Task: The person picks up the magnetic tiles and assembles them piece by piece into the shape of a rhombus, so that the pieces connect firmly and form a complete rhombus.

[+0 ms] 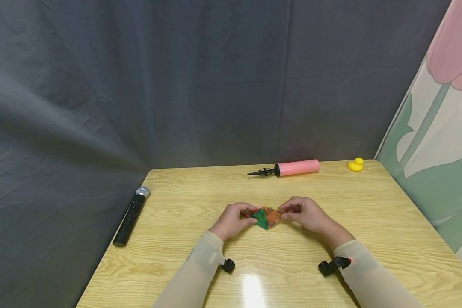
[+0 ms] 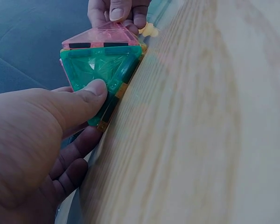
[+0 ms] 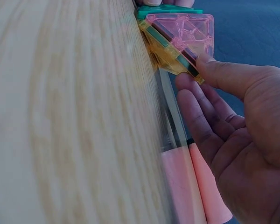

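Observation:
Several see-through magnetic tiles are joined edge to edge into a small peaked shape, held low over the table between both hands. A green triangle tile (image 2: 98,65) forms its left face. A pink triangle tile (image 3: 184,30) leans against it, with a yellow tile (image 3: 168,58) beneath. My left hand (image 1: 234,220) pinches the green side, thumb on its face and fingers behind. At the opposite end, my right hand (image 1: 307,214) pinches the corner where the pink and yellow tiles meet. In the head view the pink-and-yellow side looks orange (image 1: 272,216); the underside is hidden.
On the wooden table (image 1: 138,273), a pink hand pump (image 1: 298,168) with a black nozzle lies by the back edge. A yellow rubber duck (image 1: 356,165) sits at the back right. Along the left edge lies a black microphone (image 1: 131,218). A dark curtain (image 1: 215,85) hangs behind.

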Demonstrator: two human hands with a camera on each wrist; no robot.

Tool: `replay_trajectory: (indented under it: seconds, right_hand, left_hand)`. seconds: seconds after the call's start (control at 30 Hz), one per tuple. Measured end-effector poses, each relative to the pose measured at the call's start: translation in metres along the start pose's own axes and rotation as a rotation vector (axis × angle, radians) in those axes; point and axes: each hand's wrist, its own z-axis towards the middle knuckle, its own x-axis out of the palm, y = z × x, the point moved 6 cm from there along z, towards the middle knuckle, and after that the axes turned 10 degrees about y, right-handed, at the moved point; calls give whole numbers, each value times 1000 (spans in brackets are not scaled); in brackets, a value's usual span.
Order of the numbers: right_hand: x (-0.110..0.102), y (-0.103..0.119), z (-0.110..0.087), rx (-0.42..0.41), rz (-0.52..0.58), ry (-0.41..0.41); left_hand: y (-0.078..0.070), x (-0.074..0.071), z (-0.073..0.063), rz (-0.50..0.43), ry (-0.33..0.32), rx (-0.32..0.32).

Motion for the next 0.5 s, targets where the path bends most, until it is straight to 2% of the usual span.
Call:
replay_trajectory:
  seconds: [0.5]
  right_hand:
    - [0, 5, -1, -6, -11, -23]
  left_hand:
    - [-1, 2, 0, -7, -20, -2]
